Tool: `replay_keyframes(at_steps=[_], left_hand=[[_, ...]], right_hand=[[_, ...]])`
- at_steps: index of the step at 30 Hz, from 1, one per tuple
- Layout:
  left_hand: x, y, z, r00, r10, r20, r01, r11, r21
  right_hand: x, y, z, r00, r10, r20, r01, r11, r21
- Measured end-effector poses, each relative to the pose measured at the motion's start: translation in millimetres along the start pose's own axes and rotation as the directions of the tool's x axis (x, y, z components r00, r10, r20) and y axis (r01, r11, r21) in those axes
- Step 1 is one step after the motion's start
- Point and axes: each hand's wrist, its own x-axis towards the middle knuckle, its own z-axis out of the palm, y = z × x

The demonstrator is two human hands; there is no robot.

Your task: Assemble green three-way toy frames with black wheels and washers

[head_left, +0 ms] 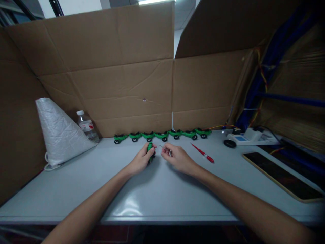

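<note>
My left hand [141,160] is closed around a small green toy vehicle [150,151], held just above the table; the fingers hide part of it. Close by on the right, my right hand [175,156] pinches a thin, metallic-looking piece [160,146], too small to name, whose tip points toward the toy. A slight gap separates the two hands. Behind them, several similar green toy vehicles [161,136] with black wheels stand in a row along the cardboard. To the right of my right hand lies a red screwdriver [205,155], its thin shaft pointing away to the left.
Cardboard walls [122,84] enclose the back and sides of the white table [142,200]. At left are a silvery bag [61,132] and a water bottle [87,126]. A power strip [254,137], a black ring [230,143] and a phone [281,174] lie at right.
</note>
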Motion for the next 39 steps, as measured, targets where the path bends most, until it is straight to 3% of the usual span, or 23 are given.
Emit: replay_keyframes(at_steps=[5, 8, 11, 14, 19, 28, 39], left_hand=[[4, 0, -4.7, 0.995, -0.096, -0.02, 0.092, 0.985, -0.145], [5, 3, -4.9, 0.99, -0.132, -0.045, 0.12, 0.969, -0.214], [5, 4, -5.3, 0.988, -0.145, -0.06, 0.126, 0.96, -0.25], [4, 5, -4.9, 0.988, -0.147, -0.045, 0.129, 0.953, -0.276], [0, 11, 0.5, 0.988, -0.149, 0.052, 0.157, 0.934, -0.321], [-4, 13, 4.2, 0.979, -0.166, 0.121, 0.201, 0.891, -0.407], [-1, 19, 6.5, 0.981, -0.142, 0.134, 0.183, 0.908, -0.377]], right_hand=[[2, 9, -15, 0.99, 0.05, 0.133, -0.009, 0.957, -0.289], [1, 14, -19, 0.978, 0.059, 0.201, 0.015, 0.937, -0.348], [1, 16, -19, 0.978, 0.08, 0.194, -0.012, 0.944, -0.33], [2, 18, -18, 0.992, 0.066, 0.106, -0.038, 0.969, -0.244], [1, 12, -13, 0.998, -0.052, -0.034, 0.049, 0.996, -0.076], [-8, -7, 5, 0.984, -0.176, -0.001, 0.176, 0.984, -0.026], [-7, -7, -3, 0.978, -0.207, -0.014, 0.205, 0.975, -0.08]])
